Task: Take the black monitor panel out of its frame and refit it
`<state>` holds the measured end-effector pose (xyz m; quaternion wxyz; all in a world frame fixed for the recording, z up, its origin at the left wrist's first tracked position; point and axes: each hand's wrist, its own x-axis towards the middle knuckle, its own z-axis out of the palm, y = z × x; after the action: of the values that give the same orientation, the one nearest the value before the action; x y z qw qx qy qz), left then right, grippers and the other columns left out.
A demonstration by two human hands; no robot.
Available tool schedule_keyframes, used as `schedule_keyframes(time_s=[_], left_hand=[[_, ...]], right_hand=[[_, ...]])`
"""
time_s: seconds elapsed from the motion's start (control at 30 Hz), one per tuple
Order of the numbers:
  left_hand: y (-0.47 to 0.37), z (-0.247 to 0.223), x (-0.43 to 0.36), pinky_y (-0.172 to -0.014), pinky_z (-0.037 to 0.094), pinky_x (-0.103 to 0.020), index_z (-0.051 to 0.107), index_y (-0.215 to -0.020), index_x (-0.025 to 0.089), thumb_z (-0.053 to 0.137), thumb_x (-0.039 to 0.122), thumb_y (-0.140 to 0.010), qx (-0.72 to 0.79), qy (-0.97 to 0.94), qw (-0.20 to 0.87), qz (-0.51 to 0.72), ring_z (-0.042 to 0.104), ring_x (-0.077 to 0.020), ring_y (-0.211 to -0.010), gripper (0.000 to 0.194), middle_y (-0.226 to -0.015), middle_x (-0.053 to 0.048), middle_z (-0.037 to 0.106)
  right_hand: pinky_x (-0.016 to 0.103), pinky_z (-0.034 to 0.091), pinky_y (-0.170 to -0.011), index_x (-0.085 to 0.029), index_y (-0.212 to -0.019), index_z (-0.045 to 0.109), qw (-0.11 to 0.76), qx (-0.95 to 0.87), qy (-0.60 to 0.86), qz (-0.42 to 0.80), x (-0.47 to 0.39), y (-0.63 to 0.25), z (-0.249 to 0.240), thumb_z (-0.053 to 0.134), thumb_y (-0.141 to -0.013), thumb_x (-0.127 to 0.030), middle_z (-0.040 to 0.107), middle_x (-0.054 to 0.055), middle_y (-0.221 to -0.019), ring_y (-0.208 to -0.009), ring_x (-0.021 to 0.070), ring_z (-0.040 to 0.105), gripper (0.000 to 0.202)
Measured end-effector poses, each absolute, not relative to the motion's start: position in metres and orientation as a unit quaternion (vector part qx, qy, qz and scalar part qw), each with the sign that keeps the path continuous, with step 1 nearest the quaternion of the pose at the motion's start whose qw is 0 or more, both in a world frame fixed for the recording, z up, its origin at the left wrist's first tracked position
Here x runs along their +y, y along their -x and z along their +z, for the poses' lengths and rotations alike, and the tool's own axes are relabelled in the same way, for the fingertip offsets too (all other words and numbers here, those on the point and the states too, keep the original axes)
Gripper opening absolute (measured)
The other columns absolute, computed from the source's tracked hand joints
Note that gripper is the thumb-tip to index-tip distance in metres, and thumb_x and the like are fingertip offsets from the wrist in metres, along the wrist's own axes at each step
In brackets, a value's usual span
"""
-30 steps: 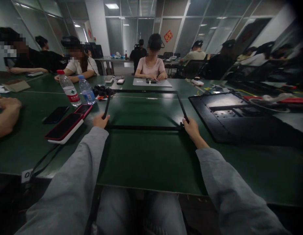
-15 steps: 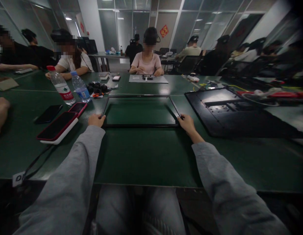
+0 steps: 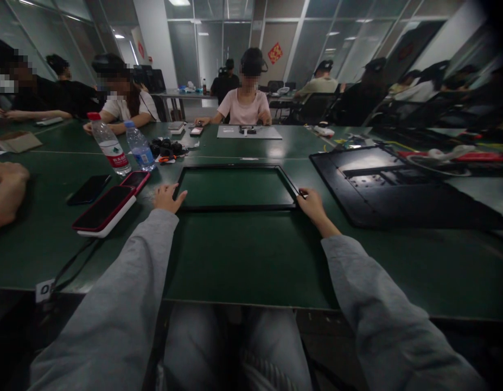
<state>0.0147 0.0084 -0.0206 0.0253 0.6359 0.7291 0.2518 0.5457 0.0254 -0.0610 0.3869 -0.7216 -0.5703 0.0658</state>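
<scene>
A thin black rectangular frame lies on the green table in front of me, with green tabletop showing through it. My left hand is at its left end, fingers spread and thumb apart, holding nothing. At the right end, my right hand has its thumb and fingers closed on the near right corner of the frame. A large black panel with a recessed middle part lies to the right of my right hand.
Left of my left hand are a red-edged phone on a white block, a dark phone and two bottles. Another person's hand rests at far left. A person sits opposite behind a grey mat.
My left hand has let go of the frame and its fingers have spread. The frame now lies flatter on the table. My right hand keeps its hold.
</scene>
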Motion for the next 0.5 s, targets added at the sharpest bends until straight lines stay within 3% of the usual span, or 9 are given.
schedule_keyframes(time_s=[0.1,0.2,0.37,0.5], left_hand=[[-0.026,-0.018,-0.007,-0.109,0.043,-0.061,0.066,-0.143,0.031,0.06,0.064,-0.092,0.682,-0.687,0.057,0.245,0.047,-0.0418,-0.14,0.062,-0.15,-0.014,0.058],[-0.032,-0.016,-0.02,-0.11,0.041,-0.062,0.069,-0.137,0.033,0.075,0.066,-0.081,0.64,-0.732,0.073,0.223,0.048,-0.0413,-0.138,0.066,-0.149,-0.012,0.06],[-0.032,-0.011,-0.023,-0.107,0.043,-0.056,0.079,-0.095,0.03,0.085,0.062,-0.072,0.607,-0.755,0.093,0.232,0.059,-0.0359,-0.124,0.04,-0.127,-0.008,0.073],[-0.032,-0.011,-0.018,-0.097,0.049,-0.05,0.077,-0.084,0.026,0.086,0.06,-0.07,0.638,-0.716,0.113,0.26,0.065,-0.0329,-0.108,0.038,-0.107,-0.01,0.076]], right_hand=[[0.055,0.043,-0.114,-0.013,-0.116,0.074,0.361,-0.589,0.722,0.033,0.027,-0.548,-0.065,0.054,-0.077,-0.023,0.071,0.019,-0.116,-0.122,0.0345,0.061,0.045],[0.055,0.045,-0.11,-0.013,-0.118,0.072,0.377,-0.59,0.713,0.033,0.027,-0.551,-0.065,0.054,-0.076,-0.023,0.07,0.019,-0.111,-0.113,0.0339,0.063,0.047],[0.051,0.052,-0.099,-0.014,-0.12,0.069,0.416,-0.566,0.709,0.061,0.022,-0.547,-0.058,0.057,-0.071,-0.023,0.068,0.015,-0.105,-0.095,0.0282,0.064,0.051],[0.049,0.054,-0.095,-0.014,-0.125,0.066,0.421,-0.555,0.712,0.081,0.016,-0.536,-0.046,0.056,-0.077,-0.028,0.068,0.014,-0.103,-0.091,0.0266,0.063,0.051]])
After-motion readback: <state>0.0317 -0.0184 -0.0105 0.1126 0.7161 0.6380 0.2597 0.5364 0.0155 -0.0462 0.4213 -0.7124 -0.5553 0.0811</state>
